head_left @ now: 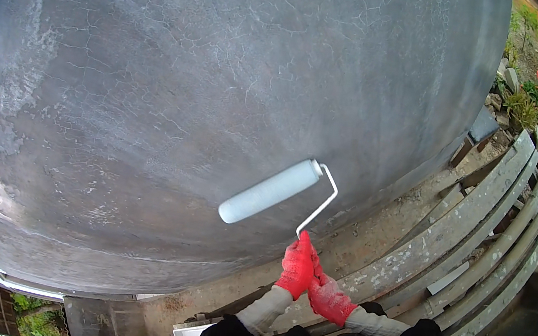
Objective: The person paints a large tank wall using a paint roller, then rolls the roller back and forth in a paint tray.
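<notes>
Both clenched round your roller [269, 192], left hand [298, 268] and right hand [331, 301] could slip if slackened, scuffing the wall [229, 65].

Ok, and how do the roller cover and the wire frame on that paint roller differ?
Shape: the roller cover is a thick, straight cylinder; the wire frame is a thin, bent rod.
Colour: the roller cover has a pale blue tint; the wire frame looks white.
Pose: the roller cover slants down to the left, while the wire frame leads from its right end down to the red-gloved left hand.
Both are pale.
</notes>
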Tool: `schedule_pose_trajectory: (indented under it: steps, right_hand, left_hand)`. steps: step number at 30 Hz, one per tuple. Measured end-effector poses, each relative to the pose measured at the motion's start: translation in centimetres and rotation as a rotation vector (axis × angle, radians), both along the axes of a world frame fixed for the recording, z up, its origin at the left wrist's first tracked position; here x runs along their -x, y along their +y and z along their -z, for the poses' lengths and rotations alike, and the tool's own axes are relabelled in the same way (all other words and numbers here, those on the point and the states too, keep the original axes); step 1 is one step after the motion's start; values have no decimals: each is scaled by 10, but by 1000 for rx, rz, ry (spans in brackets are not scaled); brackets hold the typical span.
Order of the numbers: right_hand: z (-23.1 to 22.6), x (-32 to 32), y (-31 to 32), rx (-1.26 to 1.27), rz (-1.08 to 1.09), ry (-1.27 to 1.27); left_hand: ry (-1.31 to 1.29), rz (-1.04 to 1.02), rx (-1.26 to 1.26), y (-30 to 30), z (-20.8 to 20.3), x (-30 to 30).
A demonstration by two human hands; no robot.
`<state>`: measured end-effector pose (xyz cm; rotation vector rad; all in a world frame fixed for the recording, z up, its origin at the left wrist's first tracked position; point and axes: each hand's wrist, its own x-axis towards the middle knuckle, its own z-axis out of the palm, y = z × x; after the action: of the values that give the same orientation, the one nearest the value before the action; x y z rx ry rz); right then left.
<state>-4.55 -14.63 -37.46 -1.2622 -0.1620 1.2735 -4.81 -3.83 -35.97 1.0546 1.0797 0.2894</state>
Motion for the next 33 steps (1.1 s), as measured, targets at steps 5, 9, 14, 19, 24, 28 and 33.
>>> schedule_pose_trajectory:
  steps: [5, 9, 14, 19, 24, 28, 33]
  right_hand:
    - [-5, -5, 6, 28, -26, -68]
    - [-54, -36, 25, -341, 130, -527]
    - [-37, -38, 33, -354, 135, -618]
    - [36, 7, 5, 2, 57, -322]
    - [-5, -12, 7, -126, 101, -415]
    - [-79, -54, 40, -296, 106, -648]
    - [-56, -46, 39, -303, 72, -673]
  left_hand:
    - [-68, 2, -25, 3, -22, -5]
    - [-299, 33, -145, 14, -92, -20]
    - [-392, 62, -192, 21, -77, -23]
    - [-91, -7, 4, 0, 8, -5]
    - [-183, 19, -60, 3, -24, -12]
    - [-463, 50, -145, 25, -112, -26]
    - [-456, 46, -195, 27, -99, -26]
